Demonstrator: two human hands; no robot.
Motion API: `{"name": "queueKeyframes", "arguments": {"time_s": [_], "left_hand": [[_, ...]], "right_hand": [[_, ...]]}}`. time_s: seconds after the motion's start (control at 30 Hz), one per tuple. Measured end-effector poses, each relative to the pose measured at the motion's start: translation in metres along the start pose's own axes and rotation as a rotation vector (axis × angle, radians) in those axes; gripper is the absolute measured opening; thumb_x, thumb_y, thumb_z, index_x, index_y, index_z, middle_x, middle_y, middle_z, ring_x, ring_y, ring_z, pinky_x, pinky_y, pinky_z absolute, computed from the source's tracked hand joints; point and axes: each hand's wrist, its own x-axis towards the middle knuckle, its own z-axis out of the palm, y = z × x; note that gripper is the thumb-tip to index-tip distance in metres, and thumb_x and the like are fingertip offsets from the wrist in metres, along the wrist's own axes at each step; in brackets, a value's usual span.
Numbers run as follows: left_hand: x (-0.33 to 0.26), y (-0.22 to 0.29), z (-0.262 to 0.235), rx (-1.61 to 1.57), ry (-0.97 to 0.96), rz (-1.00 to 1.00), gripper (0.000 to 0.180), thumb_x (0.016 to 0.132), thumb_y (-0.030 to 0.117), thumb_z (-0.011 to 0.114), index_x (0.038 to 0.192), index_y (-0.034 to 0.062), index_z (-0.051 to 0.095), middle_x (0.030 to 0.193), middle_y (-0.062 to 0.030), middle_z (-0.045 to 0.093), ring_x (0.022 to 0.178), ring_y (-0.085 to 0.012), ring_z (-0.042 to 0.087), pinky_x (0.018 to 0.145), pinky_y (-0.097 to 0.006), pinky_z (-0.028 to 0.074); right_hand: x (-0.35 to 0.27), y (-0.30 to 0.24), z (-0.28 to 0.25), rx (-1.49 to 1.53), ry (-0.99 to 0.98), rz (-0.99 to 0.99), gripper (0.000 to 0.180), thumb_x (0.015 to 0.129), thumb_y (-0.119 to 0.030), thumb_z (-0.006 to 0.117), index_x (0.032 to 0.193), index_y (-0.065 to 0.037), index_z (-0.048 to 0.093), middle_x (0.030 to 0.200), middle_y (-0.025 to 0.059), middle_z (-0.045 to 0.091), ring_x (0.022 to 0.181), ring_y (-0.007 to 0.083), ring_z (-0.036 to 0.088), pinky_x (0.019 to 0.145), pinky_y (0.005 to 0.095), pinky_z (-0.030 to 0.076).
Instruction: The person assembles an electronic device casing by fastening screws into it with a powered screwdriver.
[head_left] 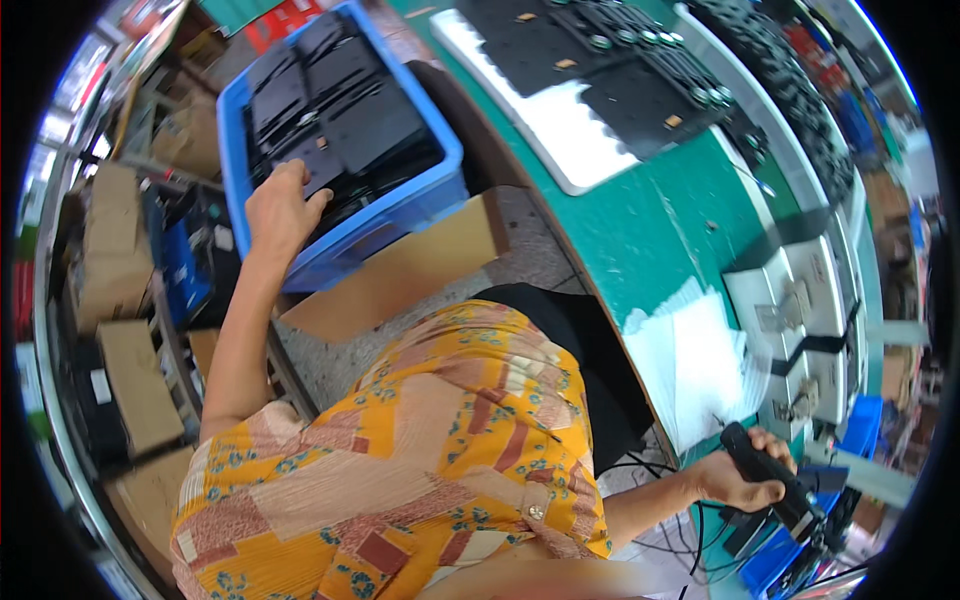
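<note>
While the left hand [283, 203] reaches into the blue plastic crate [340, 140] beside the green surface [650, 220], fingers curled on a flat black part [318, 168], the right hand [745, 470] grips a black handheld scanner [765, 470] near the surface's near edge; many parts remain in the crate.

Blue crate [400, 215], 11 o'clock: moulded plastic, smooth, slight sheen on the rim. Flat black pieces [345, 110] inside it: matt, look like plastic or leather-like sheet; cannot tell which. Counter [665, 215], 1 o'clock: green top, smooth, low gloss. White tray [575, 150] on it: smooth, looks plastic. Cartons [115, 260], 9 o'clock: brown corrugated cardboard, dull. Black handheld tool [765, 470], 4 o'clock, in right hand [740, 475]: matt plastic. Shirt [420, 450]: thin printed cloth, finely crinkled.
</note>
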Motion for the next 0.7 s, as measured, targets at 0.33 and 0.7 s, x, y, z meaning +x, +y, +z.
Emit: {"name": "queueKeyframes", "arguments": {"time_s": [0.33, 0.7], "left_hand": [[0.051, 0.224, -0.004, -0.834, 0.227, 0.595, 0.025, 0.08, 0.026, 0.08, 0.084, 0.0037, 0.07, 0.079, -0.0093, 0.07, 0.072, -0.0267, 0.07, 0.064, -0.038, 0.054], [0.103, 0.269, 0.009, -0.577, 0.471, 0.541, 0.056, 0.07, 0.042, 0.089, 0.102, 0.0005, 0.07, 0.098, -0.0125, 0.071, 0.097, -0.0318, 0.066, 0.081, -0.043, 0.056]], "right_hand": [[-0.002, -0.006, 0.002, -0.058, 0.034, -0.053, 0.065, 0.087, -0.065, 0.07, 0.109, -0.006, 0.053, 0.089, 0.0086, 0.053, 0.073, 0.0203, 0.052, 0.067, 0.0329, 0.046], [-0.004, -0.007, -0.002, -0.102, -0.005, -0.039, 0.067, 0.089, -0.069, 0.065, 0.114, -0.009, 0.051, 0.097, 0.0084, 0.052, 0.077, 0.0202, 0.049, 0.071, 0.0362, 0.042]]}}
